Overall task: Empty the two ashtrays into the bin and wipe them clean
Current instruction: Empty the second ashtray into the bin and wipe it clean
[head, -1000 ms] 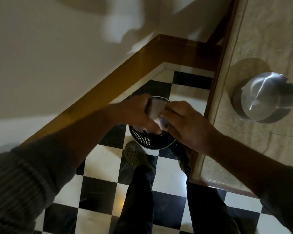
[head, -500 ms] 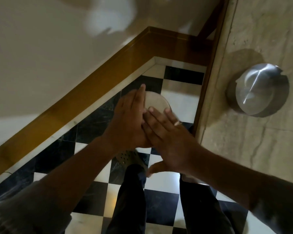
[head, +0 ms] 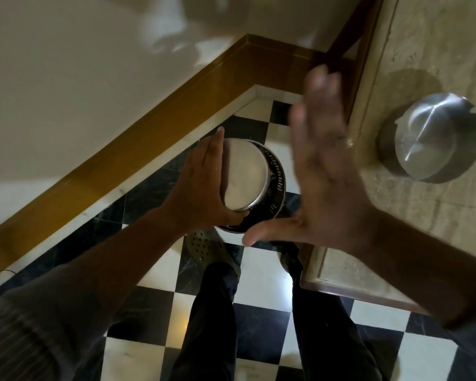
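Observation:
My left hand point(head: 204, 185) grips a round steel ashtray point(head: 245, 174) turned bottom-up over the black perforated bin point(head: 278, 188) on the floor. The ashtray's flat underside faces me and hides most of the bin's mouth. My right hand point(head: 327, 182) hovers flat and blurred to the right of the ashtray, fingers spread, holding nothing. A second steel ashtray point(head: 429, 138) stands upright on the stone tabletop point(head: 429, 221) at the right, apart from both hands.
The floor is black-and-white checkered tile point(head: 261, 325). A wooden skirting board point(head: 149, 138) runs along the wall behind the bin. The table's wooden edge point(head: 355, 292) lies close to my right leg. My feet stand right at the bin.
My right hand lifted off the upturned ashtray's bottom and swung right, fingers spread. The left hand still holds the ashtray inverted over the bin.

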